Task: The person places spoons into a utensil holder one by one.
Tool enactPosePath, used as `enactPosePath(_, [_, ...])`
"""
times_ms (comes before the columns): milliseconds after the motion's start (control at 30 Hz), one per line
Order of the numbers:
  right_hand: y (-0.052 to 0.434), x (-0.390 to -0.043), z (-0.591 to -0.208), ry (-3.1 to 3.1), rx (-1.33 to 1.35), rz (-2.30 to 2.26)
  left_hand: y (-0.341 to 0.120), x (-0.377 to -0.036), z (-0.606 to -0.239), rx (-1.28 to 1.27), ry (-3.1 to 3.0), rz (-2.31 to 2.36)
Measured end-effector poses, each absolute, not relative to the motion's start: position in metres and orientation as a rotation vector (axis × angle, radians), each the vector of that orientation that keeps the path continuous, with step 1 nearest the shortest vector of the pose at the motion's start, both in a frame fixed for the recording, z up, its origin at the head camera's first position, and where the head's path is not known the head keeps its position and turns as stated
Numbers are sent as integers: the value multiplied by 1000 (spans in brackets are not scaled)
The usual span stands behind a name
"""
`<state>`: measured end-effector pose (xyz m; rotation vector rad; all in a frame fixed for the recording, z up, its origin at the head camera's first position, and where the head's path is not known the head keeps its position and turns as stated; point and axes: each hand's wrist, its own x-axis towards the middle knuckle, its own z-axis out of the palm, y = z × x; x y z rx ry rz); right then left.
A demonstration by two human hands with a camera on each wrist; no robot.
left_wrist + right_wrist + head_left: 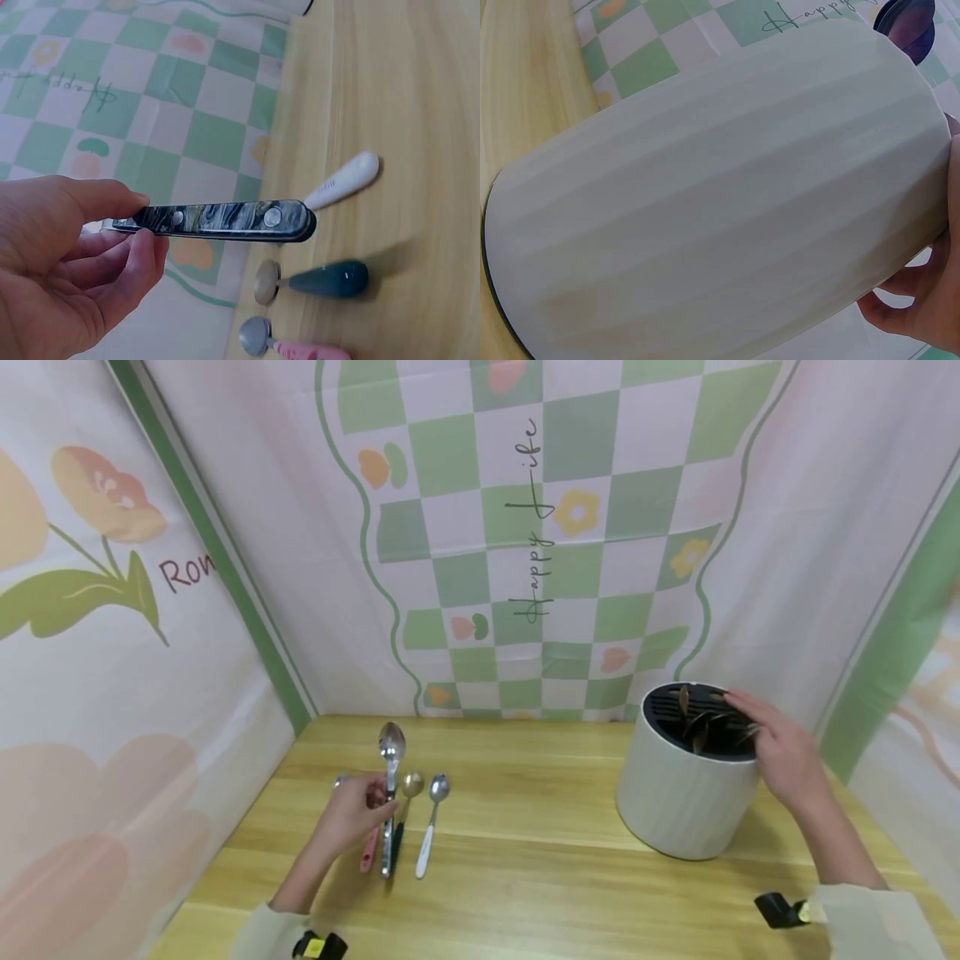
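My left hand pinches a silver spoon by its black marbled, riveted handle, thumb against fingertips, bowl pointing away from me. Close by on the table lie a pink-handled spoon, partly hidden by the hand in the head view, a gold-bowled spoon with a dark green handle, and a white-handled spoon. At the right, my right hand rests against the upper side and rim of a white ribbed utensil holder, fingers extended along its top.
A black slotted insert fills the holder's top, with several shiny utensil heads showing above it. The wooden table meets a checked, printed curtain at the back. Another printed curtain hangs on the left.
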<state>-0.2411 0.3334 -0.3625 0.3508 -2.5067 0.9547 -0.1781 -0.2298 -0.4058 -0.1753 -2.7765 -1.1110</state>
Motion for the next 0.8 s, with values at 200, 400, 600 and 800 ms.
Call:
enactPosePath(200, [333,-241,-362,-2513,348,957,-217,-177,-400,-252,-2714,-1089])
enactPosePath(400, [335,-241,-364,-2517,344,943,-204,-175,-395,-327,-2683,-1096])
enactPosePath(600, [335,-240,-366,-2495,359,934,-190,-174,-390,-346,-2658,-1150])
enactPosePath(800, [334,-241,-365,-2481,370,934,-177,-175,-386,-376,-2634,-1175])
